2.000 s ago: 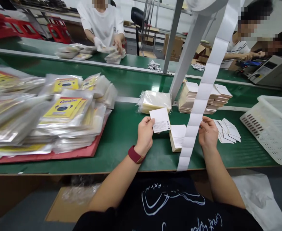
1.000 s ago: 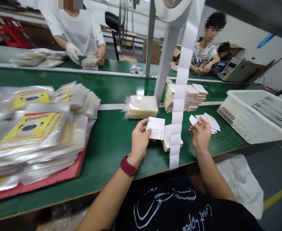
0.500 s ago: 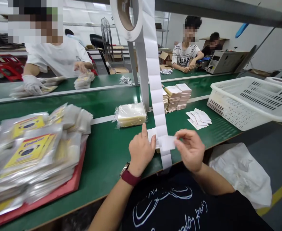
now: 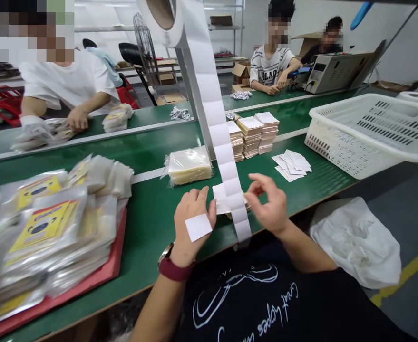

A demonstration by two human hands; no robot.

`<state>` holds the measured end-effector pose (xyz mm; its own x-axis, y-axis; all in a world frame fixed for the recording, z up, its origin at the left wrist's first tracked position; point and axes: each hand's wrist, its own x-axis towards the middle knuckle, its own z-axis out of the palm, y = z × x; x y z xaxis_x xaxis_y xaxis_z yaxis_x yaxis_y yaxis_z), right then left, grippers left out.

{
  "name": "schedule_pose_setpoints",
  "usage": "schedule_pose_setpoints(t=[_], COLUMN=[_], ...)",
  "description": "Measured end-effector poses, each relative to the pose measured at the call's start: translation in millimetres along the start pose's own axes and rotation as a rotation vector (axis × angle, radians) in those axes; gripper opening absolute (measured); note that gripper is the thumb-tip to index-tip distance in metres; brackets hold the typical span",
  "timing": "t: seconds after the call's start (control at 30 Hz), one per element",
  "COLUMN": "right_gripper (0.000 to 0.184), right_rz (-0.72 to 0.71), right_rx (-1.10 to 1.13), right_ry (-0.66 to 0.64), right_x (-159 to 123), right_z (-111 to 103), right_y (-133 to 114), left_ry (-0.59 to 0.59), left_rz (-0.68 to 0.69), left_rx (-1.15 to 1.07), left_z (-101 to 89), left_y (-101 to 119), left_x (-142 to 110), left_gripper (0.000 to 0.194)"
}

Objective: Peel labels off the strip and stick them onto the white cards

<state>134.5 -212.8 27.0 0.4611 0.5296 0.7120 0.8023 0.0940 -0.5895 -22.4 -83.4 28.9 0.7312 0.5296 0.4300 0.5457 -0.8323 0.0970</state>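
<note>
My left hand (image 4: 190,216) rests beside a small stack of white cards (image 4: 221,198), its fingers stretched out and its thumb near the stack's left side. A white label (image 4: 198,228) lies on the back of that hand. In front of the cards hangs a strip of white labels (image 4: 218,135), running down from a roll (image 4: 164,21) past the table edge. My right hand (image 4: 269,202) is at the right side of the strip and stack, thumb and forefinger apart, with nothing visible between them. The strip hides part of the stack.
Bagged yellow-labelled packs (image 4: 48,223) fill a red tray (image 4: 118,256) at left. Behind my hands are wrapped clear bags (image 4: 189,164), card stacks (image 4: 253,135), loose cards (image 4: 292,165) and a white basket (image 4: 340,147). Co-workers sit across the green table (image 4: 151,209).
The label that my right hand pinched is now on the back of my left hand. My right hand has let it go, and its fingers have parted beside the card stack.
</note>
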Motion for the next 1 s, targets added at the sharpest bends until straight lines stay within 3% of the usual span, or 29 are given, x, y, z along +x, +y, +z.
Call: schedule_pose_setpoints(t=[0.07,0.13,0.23,0.33,0.43,0.5,0.57,0.67,0.77,0.87,1.0], right_gripper=[0.035,0.035,0.040,0.051,0.058,0.057,0.053,0.055,0.061,0.056,0.043], right_rz=[0.178,0.237,0.104,-0.051,-0.085,-0.046,0.088,0.494,0.892,1.086,1.208], right_rx=[0.018,-0.041,-0.141,-0.159,-0.110,-0.067,0.005,0.325,0.776,1.005,1.103], right_ry=[-0.043,-0.142,-0.230,-0.201,-0.157,-0.136,-0.139,-0.207,-0.242,-0.176,-0.092], right_x=[-5.4,-18.6,-46.1,-66.8,-73.8,-73.9,-71.7,-63.4,-50.4,-38.5,-25.9], right_z=[-10.8,-14.0,-7.5,0.1,0.0,-3.5,-7.0,-7.6,-0.9,8.9,14.4], right_y=[23.7,38.1,38.6,28.6,26.5,31.8,40.7,56.0,64.7,64.1,62.0], left_ry=[0.028,0.003,0.014,0.066,0.057,0.039,0.010,-0.033,-0.084,-0.155,-0.141], left_rz=[0.167,0.309,0.345,0.304,0.265,0.192,0.043,-0.382,-0.771,-0.814,-0.893], left_rx=[-0.138,-0.231,-0.276,-0.303,-0.374,-0.460,-0.613,-0.993,-1.340,-1.582,-1.699], left_z=[13.6,26.9,43.7,53.6,57.1,57.9,58.9,60.6,59.9,56.2,53.7], left_y=[-8.3,-11.4,-8.9,-6.4,-7.4,-8.4,-8.2,-3.2,9.5,25.5,34.2], left_x=[-3.7,-7.0,-9.9,-9.4,-8.1,-9.3,-12.5,-17.1,-15.0,-4.7,13.8], left_gripper=[0.047,0.050,0.040,0.036,0.044,0.055,0.071,0.081,0.070,0.061,0.051])
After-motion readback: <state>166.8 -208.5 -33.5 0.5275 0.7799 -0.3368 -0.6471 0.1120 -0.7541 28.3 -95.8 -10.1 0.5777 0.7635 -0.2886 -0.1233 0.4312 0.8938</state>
